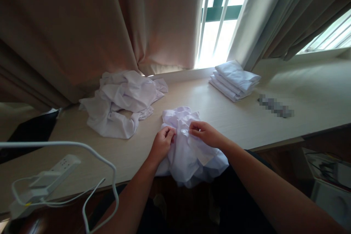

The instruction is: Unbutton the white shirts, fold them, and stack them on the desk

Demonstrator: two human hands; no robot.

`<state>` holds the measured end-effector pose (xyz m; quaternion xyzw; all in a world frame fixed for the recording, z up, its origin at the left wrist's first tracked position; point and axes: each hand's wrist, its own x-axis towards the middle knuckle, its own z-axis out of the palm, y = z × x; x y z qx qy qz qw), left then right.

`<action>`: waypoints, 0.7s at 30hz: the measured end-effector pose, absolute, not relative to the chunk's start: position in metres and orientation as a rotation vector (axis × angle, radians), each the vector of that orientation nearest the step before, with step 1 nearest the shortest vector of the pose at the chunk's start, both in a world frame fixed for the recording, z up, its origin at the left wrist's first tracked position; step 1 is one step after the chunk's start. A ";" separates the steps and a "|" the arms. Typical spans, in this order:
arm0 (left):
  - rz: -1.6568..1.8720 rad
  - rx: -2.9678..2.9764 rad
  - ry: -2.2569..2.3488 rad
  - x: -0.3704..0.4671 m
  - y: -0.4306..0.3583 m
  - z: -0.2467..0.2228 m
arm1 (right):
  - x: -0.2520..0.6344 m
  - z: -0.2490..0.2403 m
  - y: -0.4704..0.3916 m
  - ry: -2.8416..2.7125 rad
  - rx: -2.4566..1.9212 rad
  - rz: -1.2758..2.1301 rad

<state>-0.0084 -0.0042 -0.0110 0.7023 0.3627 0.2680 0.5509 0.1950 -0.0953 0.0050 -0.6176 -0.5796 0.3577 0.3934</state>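
A white shirt lies bunched at the front of the desk, its lower part hanging over the edge. A pale button shows on the cloth between my hands. My left hand pinches the fabric just left of the button, fingers closed. On the other side, my right hand grips the cloth between thumb and curled fingers. A loose flap of the shirt hangs below my right hand.
Crumpled white cloth lies at the back left, and folded white cloths are stacked near the window. A blurred-out item rests at right. Left stand a power strip and a white cable. Curtains hang behind the desk.
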 end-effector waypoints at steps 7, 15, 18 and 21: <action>0.048 1.967 1.116 -0.067 0.034 -0.004 | 0.230 0.003 -0.084 -1.234 -1.664 0.679; -0.183 1.672 1.128 -0.076 0.000 -0.015 | 0.248 -0.005 -0.079 -0.765 -1.538 0.649; 0.185 1.465 0.905 -0.067 -0.006 -0.004 | 0.248 0.002 -0.082 -0.583 -1.423 0.591; 0.393 0.901 0.800 -0.074 0.002 0.014 | 0.241 0.013 -0.089 -0.466 -1.319 0.480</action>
